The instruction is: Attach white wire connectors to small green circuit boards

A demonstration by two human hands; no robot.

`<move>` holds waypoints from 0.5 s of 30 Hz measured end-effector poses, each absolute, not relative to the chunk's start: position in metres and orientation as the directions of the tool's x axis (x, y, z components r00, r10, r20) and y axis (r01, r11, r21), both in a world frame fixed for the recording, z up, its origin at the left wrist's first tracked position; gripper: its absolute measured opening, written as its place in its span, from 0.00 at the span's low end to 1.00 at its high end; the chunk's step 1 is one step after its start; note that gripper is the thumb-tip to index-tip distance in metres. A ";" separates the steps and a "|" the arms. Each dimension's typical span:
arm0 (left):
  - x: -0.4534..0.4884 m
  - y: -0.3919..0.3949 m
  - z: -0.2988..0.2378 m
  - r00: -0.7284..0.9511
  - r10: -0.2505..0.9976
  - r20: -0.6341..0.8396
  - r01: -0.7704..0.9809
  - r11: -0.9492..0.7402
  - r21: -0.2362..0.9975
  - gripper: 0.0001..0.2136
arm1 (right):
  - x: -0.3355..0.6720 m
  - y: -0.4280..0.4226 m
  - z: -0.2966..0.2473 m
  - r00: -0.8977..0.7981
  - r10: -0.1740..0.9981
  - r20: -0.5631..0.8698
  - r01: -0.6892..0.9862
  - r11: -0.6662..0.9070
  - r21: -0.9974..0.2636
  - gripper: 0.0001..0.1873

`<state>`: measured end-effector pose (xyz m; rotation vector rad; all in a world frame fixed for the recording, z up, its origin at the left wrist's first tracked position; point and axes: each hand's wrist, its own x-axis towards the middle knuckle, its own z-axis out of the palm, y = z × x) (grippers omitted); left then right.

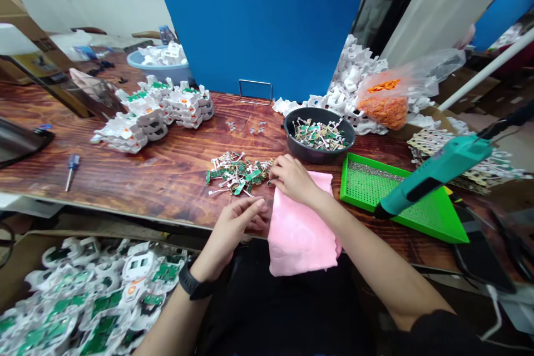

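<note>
On the wooden table lies a loose pile of small green circuit boards (240, 173) with white wire leads. My right hand (292, 178) is at the pile's right edge, its fingertips pinched on a small circuit board that is mostly hidden by the fingers. Beneath that wrist, a pink cloth (302, 233) hangs over the table's front edge. My left hand (240, 219), with a black watch on its wrist, hovers just in front of the pile. Its fingers are loosely curled, the thumb apart from them, and nothing shows between them.
Behind the pile stands a dark bowl (319, 153) of similar boards. A green tray (404, 228) of screws sits right, with a teal electric screwdriver (438, 175) hanging above. Stacked white housings (144, 117) and a small screwdriver (72, 171) are left; a box of housings (137, 264) stands below.
</note>
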<state>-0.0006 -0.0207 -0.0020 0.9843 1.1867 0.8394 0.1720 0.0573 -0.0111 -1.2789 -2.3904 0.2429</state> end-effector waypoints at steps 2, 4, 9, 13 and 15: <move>0.001 -0.019 -0.004 0.177 0.908 -0.379 -0.088 0.398 0.913 0.17 | 0.177 0.055 -0.009 -0.459 0.830 0.317 0.631 0.556 -0.540 0.03; 0.004 -0.017 -0.007 0.199 0.890 -0.409 -0.128 0.437 0.890 0.17 | 0.182 0.056 -0.009 -0.337 0.892 0.302 0.428 0.431 -0.795 0.03; 0.009 -0.015 -0.009 0.202 0.891 -0.406 -0.171 0.440 0.882 0.17 | 0.195 0.071 -0.018 -0.058 0.994 -0.091 -0.151 -0.099 -0.984 0.12; 0.012 -0.016 -0.013 0.191 0.939 -0.285 0.000 0.291 0.957 0.20 | 0.189 0.080 -0.022 -0.025 0.988 -0.154 -0.071 -0.155 -0.985 0.10; 0.016 -0.019 -0.016 0.197 0.976 -0.096 0.227 0.050 0.973 0.20 | 0.181 0.081 -0.023 -0.075 0.994 -0.077 0.094 -0.070 -0.993 0.07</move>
